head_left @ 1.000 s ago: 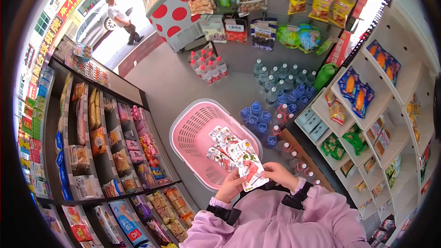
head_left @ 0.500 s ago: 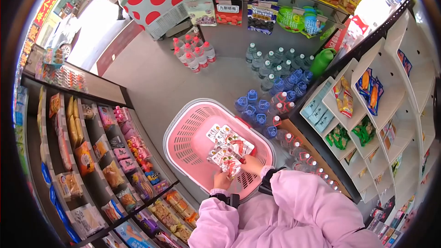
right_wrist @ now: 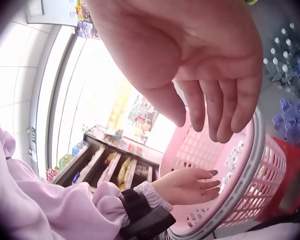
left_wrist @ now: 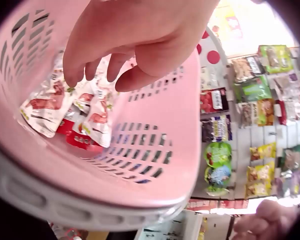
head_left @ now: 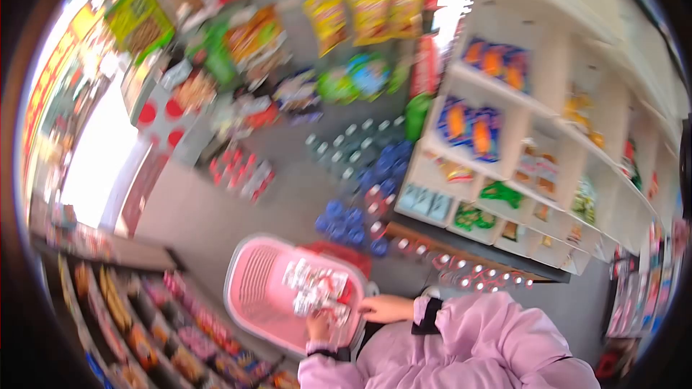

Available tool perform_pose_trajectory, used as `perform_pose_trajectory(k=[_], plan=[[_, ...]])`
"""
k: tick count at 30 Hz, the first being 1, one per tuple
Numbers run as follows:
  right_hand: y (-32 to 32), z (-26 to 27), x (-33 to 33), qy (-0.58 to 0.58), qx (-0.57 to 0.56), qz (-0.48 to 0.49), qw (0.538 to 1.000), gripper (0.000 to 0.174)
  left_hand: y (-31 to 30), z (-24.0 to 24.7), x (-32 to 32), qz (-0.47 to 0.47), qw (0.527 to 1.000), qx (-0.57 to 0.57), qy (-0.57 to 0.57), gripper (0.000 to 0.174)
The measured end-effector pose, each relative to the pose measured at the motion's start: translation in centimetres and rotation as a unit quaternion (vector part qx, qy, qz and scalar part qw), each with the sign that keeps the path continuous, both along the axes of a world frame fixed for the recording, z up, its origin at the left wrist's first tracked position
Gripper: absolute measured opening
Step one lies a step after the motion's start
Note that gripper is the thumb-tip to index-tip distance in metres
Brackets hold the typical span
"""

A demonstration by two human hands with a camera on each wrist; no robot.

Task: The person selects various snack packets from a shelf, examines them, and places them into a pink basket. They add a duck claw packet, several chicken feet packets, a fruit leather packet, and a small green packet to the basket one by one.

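A pink plastic basket with a grey rim stands in front of the person. White and red snack packets lie in it, along with a red packet. Inside the basket, my left hand hovers over the packets, fingers loosely bent and nothing between them. The right wrist view shows this same left hand with its fingers stretched out. My right hand is by the near right end of the basket, its fingers relaxed and holding nothing.
Bottles with blue caps and red-capped bottles stand on the floor beyond the basket. A snack rack is on the left, white cubby shelves on the right. Something red sits beside the basket.
Both hands have let go of the packets they held, which now lie in the basket. The right hand has drawn back to the rim. The head view has swung right.
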State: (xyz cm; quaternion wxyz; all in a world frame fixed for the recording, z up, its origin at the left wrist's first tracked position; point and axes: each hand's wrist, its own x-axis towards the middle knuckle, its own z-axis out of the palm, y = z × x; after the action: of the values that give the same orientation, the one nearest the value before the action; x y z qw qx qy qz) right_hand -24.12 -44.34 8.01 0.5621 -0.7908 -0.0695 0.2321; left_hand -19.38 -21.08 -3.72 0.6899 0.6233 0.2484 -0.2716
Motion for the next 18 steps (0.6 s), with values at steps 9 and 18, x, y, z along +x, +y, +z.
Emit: perform_pose_trajectory(k=[9,18], plan=[[-13.9,4.9,-12.7,-0.083,-0.018,-0.162,0.983,0.025,-11.9,9.9,2.4,-0.294,0.865,0.128,-0.385,0.036],[-22.5,8.5,-26.9,-0.157,-0.059,-0.309,0.936,0.028,-27.6,20.3,-6.3,-0.695,0.598,0.051,-0.396,0.044]])
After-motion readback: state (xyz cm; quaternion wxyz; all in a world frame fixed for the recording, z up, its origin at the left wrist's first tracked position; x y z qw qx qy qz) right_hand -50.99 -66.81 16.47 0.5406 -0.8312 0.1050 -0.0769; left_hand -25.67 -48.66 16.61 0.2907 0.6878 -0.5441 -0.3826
